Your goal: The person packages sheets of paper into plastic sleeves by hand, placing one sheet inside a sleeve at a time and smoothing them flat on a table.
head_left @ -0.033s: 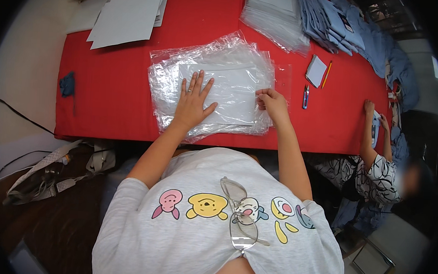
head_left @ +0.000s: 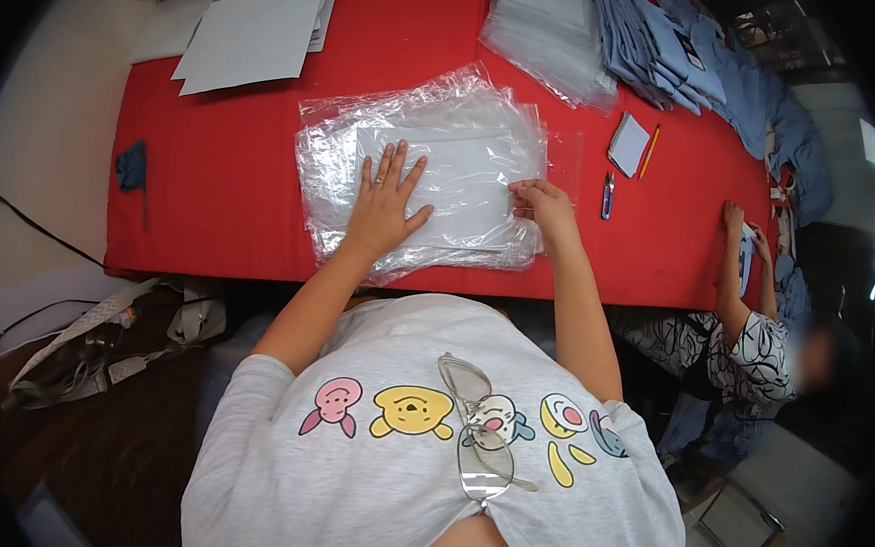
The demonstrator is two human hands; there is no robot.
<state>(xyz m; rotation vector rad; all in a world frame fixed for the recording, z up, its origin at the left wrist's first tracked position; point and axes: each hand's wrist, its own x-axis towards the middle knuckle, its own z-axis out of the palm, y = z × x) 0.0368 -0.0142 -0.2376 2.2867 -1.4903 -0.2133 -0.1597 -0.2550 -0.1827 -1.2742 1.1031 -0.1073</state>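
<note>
A white sheet point(head_left: 462, 200) lies inside or under clear film on a spread pile of clear plastic bags point(head_left: 330, 147). My left hand point(head_left: 390, 205) rests flat on the sheet's left part, its fingers spread and a ring on one of them. At the right edge of the sheet, my right hand point(head_left: 545, 210) has thumb and fingertips pinched together on the border of a clear bag. The bags are wrinkled and shiny, overlapping at different angles. Glare hides where one bag ends and another begins.
White sheets point(head_left: 252, 37) are stacked at the far left of the red table point(head_left: 222, 200). More plastic bags point(head_left: 551, 50) and folded blue garments point(head_left: 651, 51) lie far right. Nearer are a notepad point(head_left: 628, 145), pencil point(head_left: 650, 151) and thread snips point(head_left: 608, 196). Another person's hands point(head_left: 746, 227) work at right.
</note>
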